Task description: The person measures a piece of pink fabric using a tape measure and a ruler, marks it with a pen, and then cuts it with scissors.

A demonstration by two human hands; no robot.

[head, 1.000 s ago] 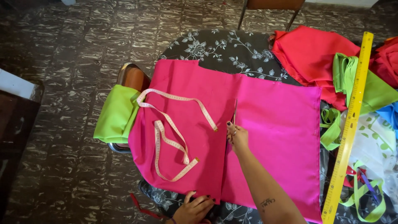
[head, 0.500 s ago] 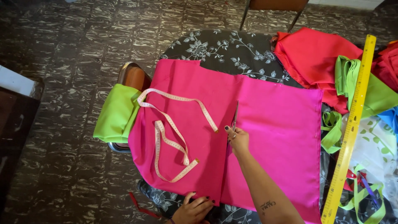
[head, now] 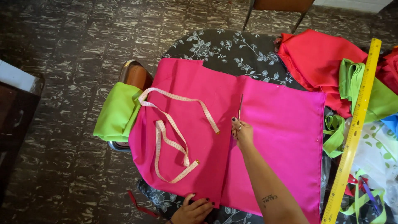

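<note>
A large pink fabric [head: 282, 137] lies spread over a round table with a black floral cloth [head: 224, 49]. My right hand [head: 241, 132] grips scissors [head: 240, 108] whose blades point away from me along a cut line through the middle of the pink fabric. My left hand [head: 194, 209] presses flat on the near edge of the fabric, fingers apart. A cream measuring tape [head: 174, 137] lies looped on the left half of the fabric.
A lime green cloth [head: 116, 112] hangs over a brown chair [head: 134, 74] at the left. Red fabric [head: 315, 58], green fabric [head: 352, 83] and a long yellow ruler [head: 352, 132] lie at the right, with ribbons and patterned cloth [head: 381, 153]. Another chair [head: 277, 6] stands beyond the table.
My right hand with the scissors has stayed near the middle of the pink fabric, edging slightly forward along the cut. My left hand stays on the near edge.
</note>
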